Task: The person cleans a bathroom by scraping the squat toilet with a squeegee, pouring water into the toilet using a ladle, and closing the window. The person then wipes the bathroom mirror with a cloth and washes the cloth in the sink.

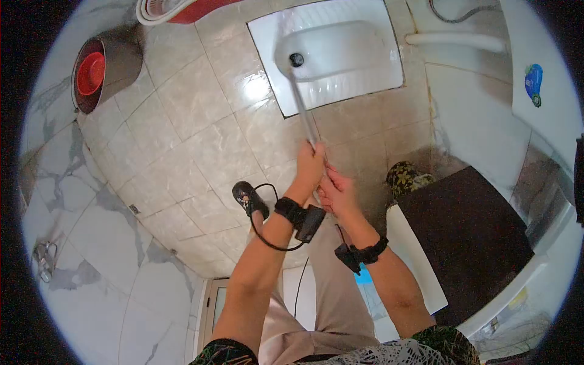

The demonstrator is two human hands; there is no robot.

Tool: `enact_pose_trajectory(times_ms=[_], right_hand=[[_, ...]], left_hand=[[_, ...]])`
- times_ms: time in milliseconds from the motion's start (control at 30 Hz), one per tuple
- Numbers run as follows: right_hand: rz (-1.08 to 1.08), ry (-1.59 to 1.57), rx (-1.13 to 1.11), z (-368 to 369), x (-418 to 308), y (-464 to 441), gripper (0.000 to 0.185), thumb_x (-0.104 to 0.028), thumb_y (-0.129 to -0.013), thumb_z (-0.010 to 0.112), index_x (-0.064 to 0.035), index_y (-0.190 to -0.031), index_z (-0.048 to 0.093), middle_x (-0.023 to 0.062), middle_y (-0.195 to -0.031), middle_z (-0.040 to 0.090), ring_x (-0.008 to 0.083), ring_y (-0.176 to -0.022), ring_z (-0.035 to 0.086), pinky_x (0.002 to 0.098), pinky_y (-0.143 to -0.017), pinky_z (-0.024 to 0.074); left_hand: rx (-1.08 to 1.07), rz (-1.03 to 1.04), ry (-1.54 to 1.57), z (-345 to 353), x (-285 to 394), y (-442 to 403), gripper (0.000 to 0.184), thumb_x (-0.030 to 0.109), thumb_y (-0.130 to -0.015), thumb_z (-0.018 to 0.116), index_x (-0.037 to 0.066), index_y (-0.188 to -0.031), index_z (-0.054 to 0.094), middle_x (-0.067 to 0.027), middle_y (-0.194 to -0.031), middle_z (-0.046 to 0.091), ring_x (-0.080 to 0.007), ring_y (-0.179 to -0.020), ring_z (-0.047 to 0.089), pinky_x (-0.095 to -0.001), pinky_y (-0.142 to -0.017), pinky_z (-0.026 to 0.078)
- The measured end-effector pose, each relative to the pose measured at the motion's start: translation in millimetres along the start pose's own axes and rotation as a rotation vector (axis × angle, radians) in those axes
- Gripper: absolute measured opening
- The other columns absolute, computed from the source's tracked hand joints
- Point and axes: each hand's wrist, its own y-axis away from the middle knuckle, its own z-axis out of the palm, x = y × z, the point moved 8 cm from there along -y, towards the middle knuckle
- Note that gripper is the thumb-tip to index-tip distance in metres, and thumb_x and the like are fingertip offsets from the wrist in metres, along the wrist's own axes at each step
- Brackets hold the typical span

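Note:
My left hand [311,164] is closed around a long, pale, shiny pole [308,121]. Lower down, toward my body, my right hand [336,193] is wrapped on the same pole. The pole slants forward and away from me over a white squat toilet [389,67] set in the floor. Its far end is blurred near the dark drain hole [296,59], and I cannot make out what is fitted there. Both wrists carry black strapped devices, the left one with a cable.
A grey bucket [125,58] with a red basin [90,73] inside lies at the far left. Red and white basins [182,11] stand at the top. On the right are a white pipe [456,41] and a dark brown cover [474,243]. My black shoe [248,198] is on the tiles.

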Motion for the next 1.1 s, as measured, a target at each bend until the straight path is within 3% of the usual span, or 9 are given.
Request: enact_pose_trajectory(times_ms=[267,333,400,633,700,833,967,1067,1100], right_hand=[[0.337,-0.012,-0.188,31.5,58.2,-44.6,0.019,-0.026,-0.085,0.051,-0.0110,-0.097,0.048,-0.0051,-0.058,0.045,0.0015,-0.040,0.034,0.0167,-0.034,0.0232],[0.360,0.036,-0.045,-11.5,43.7,-31.1,0.018,-0.027,-0.084,0.052,-0.0105,-0.090,0.052,-0.0068,-0.058,0.046,0.0005,-0.040,0.035,0.0158,-0.034,0.0228],[0.353,-0.065,0.073,-43.8,8.2,-8.4,0.015,-0.027,-0.084,0.052,-0.0116,-0.084,0.053,-0.0077,-0.059,0.047,-0.0006,-0.041,0.037,0.0159,-0.033,0.0238],[0.241,0.243,0.083,-63.5,-38.3,32.2,0.013,-0.022,-0.084,0.050,-0.0099,-0.082,0.053,-0.0060,-0.057,0.044,0.0025,-0.041,0.039,0.0175,-0.032,0.0273],[0.305,0.251,-0.059,-34.1,-11.1,41.6,0.012,-0.021,-0.084,0.051,-0.0090,-0.080,0.052,-0.0044,-0.056,0.044,0.0037,-0.040,0.038,0.0184,-0.032,0.0268],[0.462,0.254,-0.267,22.6,65.8,32.1,0.013,-0.019,-0.082,0.051,-0.0066,-0.077,0.051,-0.0005,-0.055,0.044,0.0066,-0.038,0.036,0.0215,-0.032,0.0271],[0.483,0.310,-0.289,-9.6,99.2,-3.1,0.018,-0.023,-0.083,0.049,-0.0069,-0.075,0.053,0.0011,-0.056,0.048,0.0101,-0.035,0.039,0.0242,-0.030,0.0302],[0.558,0.398,-0.187,-69.3,16.6,6.6,0.018,-0.028,-0.084,0.053,-0.0115,-0.079,0.052,-0.0053,-0.058,0.042,0.0028,-0.042,0.034,0.0177,-0.034,0.0244],[0.554,0.425,-0.181,-90.8,-3.9,5.3,0.016,-0.027,-0.085,0.052,-0.0117,-0.080,0.053,-0.0068,-0.059,0.042,0.0023,-0.042,0.034,0.0171,-0.035,0.0238]], left_hand=[[0.185,-0.251,-0.217,-63.9,-83.7,-22.9,0.030,0.022,-0.082,0.047,-0.004,-0.069,0.051,-0.0188,-0.056,0.052,-0.0312,-0.042,0.053,-0.0390,-0.042,0.043],[-0.030,0.534,-1.011,8.6,-35.0,-15.0,0.029,0.020,-0.081,0.048,-0.005,-0.068,0.054,-0.0223,-0.059,0.055,-0.0350,-0.051,0.055,-0.0425,-0.049,0.044],[-0.101,-0.110,-0.342,40.0,-37.3,-16.0,0.028,0.020,-0.080,0.047,-0.005,-0.069,0.055,-0.0234,-0.063,0.056,-0.0353,-0.059,0.057,-0.0450,-0.055,0.043],[-0.183,-0.225,-0.014,60.4,31.2,34.2,0.030,0.025,-0.083,0.047,-0.005,-0.078,0.050,-0.0207,-0.074,0.056,-0.0321,-0.067,0.056,-0.0404,-0.056,0.043],[0.155,-0.379,0.454,23.0,-26.8,67.3,0.028,0.025,-0.082,0.049,-0.001,-0.074,0.047,-0.0112,-0.066,0.053,-0.0187,-0.059,0.054,-0.0318,-0.049,0.042],[0.262,-0.528,0.126,-70.5,-116.6,95.7,0.027,0.020,-0.083,0.039,-0.005,-0.075,0.044,-0.0148,-0.067,0.053,-0.0216,-0.054,0.051,-0.0336,-0.051,0.043],[-0.190,-0.105,-0.579,-29.5,-83.5,69.4,0.028,0.025,-0.082,0.043,-0.003,-0.083,0.050,-0.0183,-0.076,0.053,-0.0266,-0.068,0.053,-0.0377,-0.061,0.044],[0.044,-0.256,0.446,56.6,-131.2,48.5,0.023,0.018,-0.079,0.047,-0.003,-0.087,0.053,-0.0217,-0.086,0.053,-0.0333,-0.078,0.053,-0.0435,-0.068,0.042],[-0.074,-0.064,0.096,83.5,-93.7,41.1,0.022,0.015,-0.078,0.048,-0.004,-0.088,0.053,-0.0230,-0.090,0.053,-0.0356,-0.080,0.052,-0.0439,-0.069,0.042]])
